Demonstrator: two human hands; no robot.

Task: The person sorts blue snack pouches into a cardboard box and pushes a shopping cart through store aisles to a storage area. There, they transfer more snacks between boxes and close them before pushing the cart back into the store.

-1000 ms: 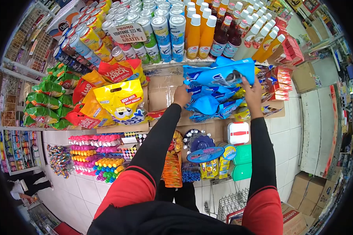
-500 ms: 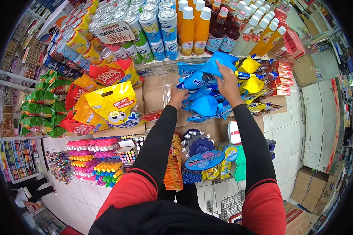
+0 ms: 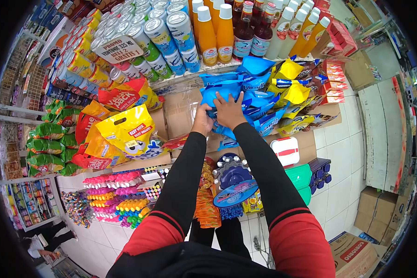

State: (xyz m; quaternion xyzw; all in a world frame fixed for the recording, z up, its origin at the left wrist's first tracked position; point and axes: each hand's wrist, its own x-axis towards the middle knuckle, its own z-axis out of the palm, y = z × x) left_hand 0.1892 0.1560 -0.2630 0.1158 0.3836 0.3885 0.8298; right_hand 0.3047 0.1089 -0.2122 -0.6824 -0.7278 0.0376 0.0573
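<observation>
Blue snack bags (image 3: 257, 85) marked as vanilla stand in a group on the cardboard-covered display. My right hand (image 3: 229, 111) lies on the front-left blue bag (image 3: 220, 88), its fingers spread over the upper face. Close beside it, my left hand (image 3: 202, 121) is at the left edge of that same bag, fingers curled against it and partly hidden. Yellow bags (image 3: 294, 95) and brown bags (image 3: 312, 83) stand just right of the blue ones.
Drink cans (image 3: 160, 34) and bottles (image 3: 224, 34) line the shelf behind. Yellow multipacks (image 3: 127, 129) and green packs (image 3: 46, 139) stand left. Below are colourful bottles (image 3: 120, 194), a blue oval sign (image 3: 235, 193) and green boxes (image 3: 299, 178). Cardboard boxes (image 3: 375, 208) sit right.
The raised blue bag is down among the others. My right hand has moved left and down, from gripping the bag's top to lying spread on a bag. The view has shifted slightly.
</observation>
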